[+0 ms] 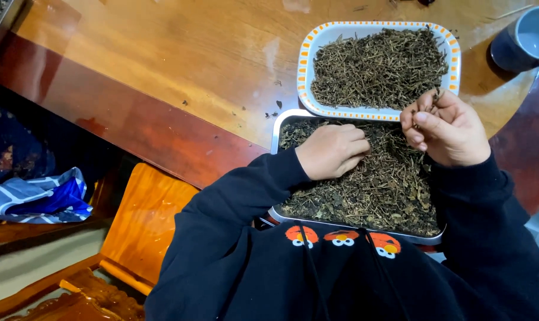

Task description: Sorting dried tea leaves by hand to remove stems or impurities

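Note:
A metal tray (276,128) full of dried dark leaves and stems (376,184) rests at the table's near edge, against my body. My left hand (332,150) lies on the pile, fingers curled down into the dried leaves. My right hand (445,128) hovers above the tray's far right corner, its fingertips pinched on a few thin dried stems (427,101). Just beyond stands a white tray with an orange patterned rim (305,59), heaped with sorted dried stems (379,68).
The glossy wooden table (174,65) carries a few loose crumbs by the trays. A dark mug with a pale blue inside (528,38) stands at the far right. A wooden chair (142,223) and a blue striped cloth (41,199) lie to my left.

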